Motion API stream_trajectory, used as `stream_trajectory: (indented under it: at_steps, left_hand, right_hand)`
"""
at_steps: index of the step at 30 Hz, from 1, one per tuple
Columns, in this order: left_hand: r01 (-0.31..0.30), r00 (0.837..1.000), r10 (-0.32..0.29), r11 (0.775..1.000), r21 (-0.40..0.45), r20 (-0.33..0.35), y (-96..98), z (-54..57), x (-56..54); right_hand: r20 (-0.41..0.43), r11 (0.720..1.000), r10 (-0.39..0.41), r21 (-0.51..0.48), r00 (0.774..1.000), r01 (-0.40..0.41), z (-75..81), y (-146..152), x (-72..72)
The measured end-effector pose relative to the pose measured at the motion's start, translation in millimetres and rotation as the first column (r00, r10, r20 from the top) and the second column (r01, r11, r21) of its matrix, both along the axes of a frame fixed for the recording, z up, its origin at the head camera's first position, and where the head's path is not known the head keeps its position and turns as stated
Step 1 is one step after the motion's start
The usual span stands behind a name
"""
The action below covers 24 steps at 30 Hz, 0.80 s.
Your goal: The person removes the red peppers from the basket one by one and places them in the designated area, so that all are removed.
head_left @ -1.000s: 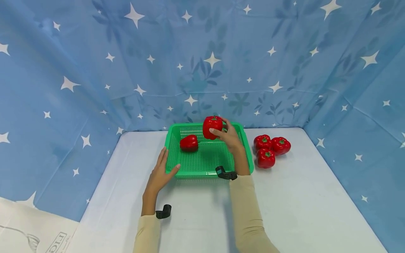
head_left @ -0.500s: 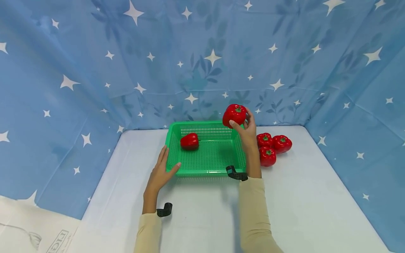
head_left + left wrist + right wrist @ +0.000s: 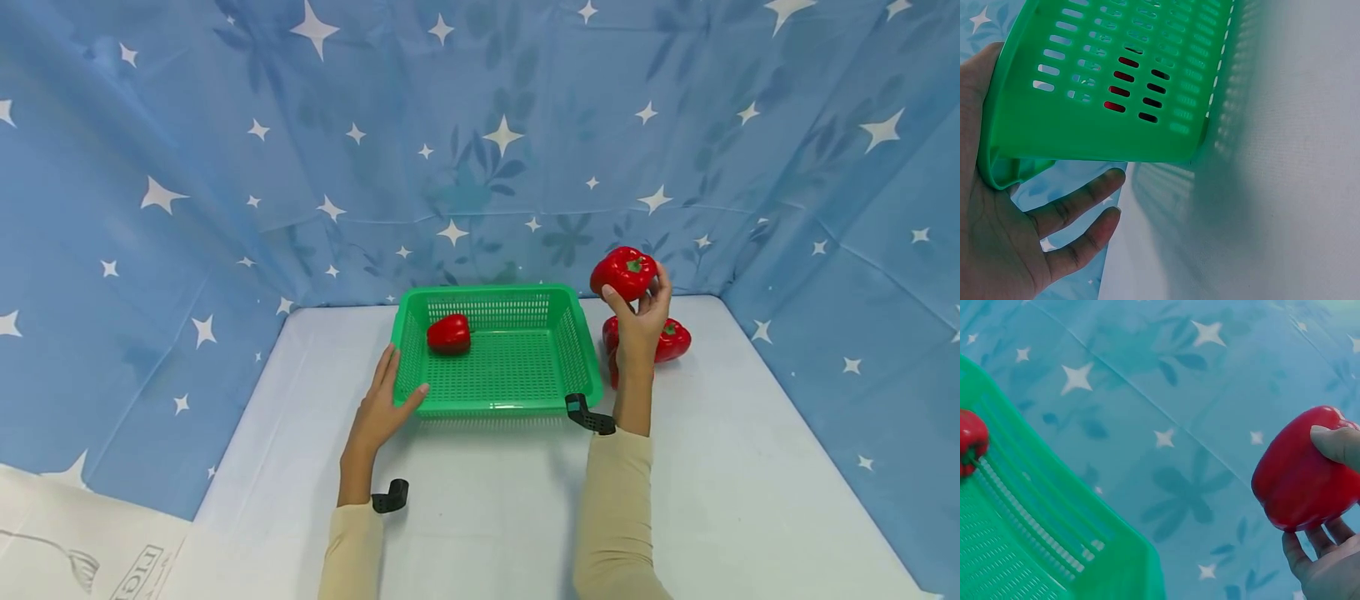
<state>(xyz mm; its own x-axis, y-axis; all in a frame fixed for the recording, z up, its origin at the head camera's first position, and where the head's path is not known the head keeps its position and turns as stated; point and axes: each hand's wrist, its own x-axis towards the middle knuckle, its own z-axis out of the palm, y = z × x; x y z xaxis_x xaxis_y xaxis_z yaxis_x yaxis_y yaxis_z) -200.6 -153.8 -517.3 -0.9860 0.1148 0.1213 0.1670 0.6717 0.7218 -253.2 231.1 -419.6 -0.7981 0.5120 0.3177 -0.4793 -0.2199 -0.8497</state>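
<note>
My right hand (image 3: pixel 643 321) grips a red bell pepper (image 3: pixel 624 273) between thumb and fingers, raised above the table to the right of the basket. In the right wrist view the thumb lies over the held bell pepper (image 3: pixel 1307 472) and the fingers come from below. At the near left corner of the green plastic basket (image 3: pixel 495 410), my left hand (image 3: pixel 378 417) rests with fingers extended against the rim. The left wrist view has the basket wall (image 3: pixel 1085 140) beside that palm, with two fingers spread under it. One red bell pepper (image 3: pixel 448 335) lies inside the basket, at its left.
Several red bell peppers (image 3: pixel 675 340) sit on the white table (image 3: pixel 720 467) right of the basket, partly hidden behind my right hand and wrist. A blue star-patterned curtain (image 3: pixel 480 167) stands along the back and sides. Printed cloth (image 3: pixel 82 542) lies at the lower left.
My right hand has carried the held bell pepper rightward, from over the basket to above the peppers on the right. The left hand stays at the basket.
</note>
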Motion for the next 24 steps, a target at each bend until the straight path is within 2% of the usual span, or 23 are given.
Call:
stream_trajectory:
  at_steps: [6,11,19,24]
  left_hand:
    - [-0.004,1.000,0.004,1.000,-0.003,-0.003,-0.8,1.3,-1.3]
    - [-0.004,1.000,0.004,1.000,0.002,0.006,-0.1,1.8,-1.3]
    - [0.000,1.000,0.000,1.000,0.005,0.012,0.8,1.6,-0.1]
    - [-0.006,1.000,0.006,1.000,-0.009,0.004,1.3,0.3,-1.0]
  right_hand:
    - [0.003,0.994,-0.106,-0.033,0.994,0.106,-11.7,25.7,7.2]
    - [0.069,0.982,-0.183,-0.038,0.981,0.186,-25.1,43.4,17.1]
    - [0.210,0.959,-0.273,-0.022,0.939,0.284,-48.3,62.8,31.2]
    - [0.299,0.945,-0.313,0.000,0.902,0.328,-58.1,74.4,38.8]
